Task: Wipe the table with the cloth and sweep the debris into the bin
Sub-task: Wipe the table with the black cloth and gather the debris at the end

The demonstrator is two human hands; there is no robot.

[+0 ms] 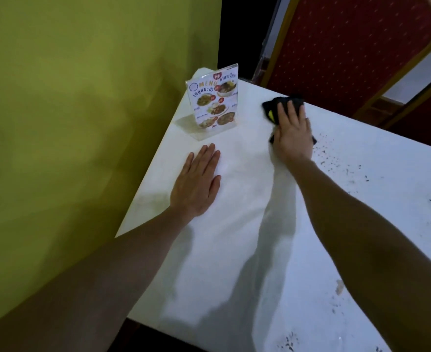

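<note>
The right hand (293, 133) lies flat on a black cloth (272, 107) near the far edge of the white worktop (234, 250), fingers straight and close together, pressing the cloth down. The cloth shows a small yellow patch at its left side and sticks out beyond the fingertips and on both sides of the palm. The left hand (198, 182) rests palm down on the bare worktop, fingers straight and together, holding nothing, just in front of an upright clear acrylic menu stand (213, 104) that sits near the far left corner. Dark specks of debris (336, 163) are scattered over the worktop to the right of the cloth, with more near the front right edge. A yellow-green wall (69, 123) runs along the left side, and a red padded chair with a gold frame (349, 47) stands behind the worktop. No bin can be seen.
</note>
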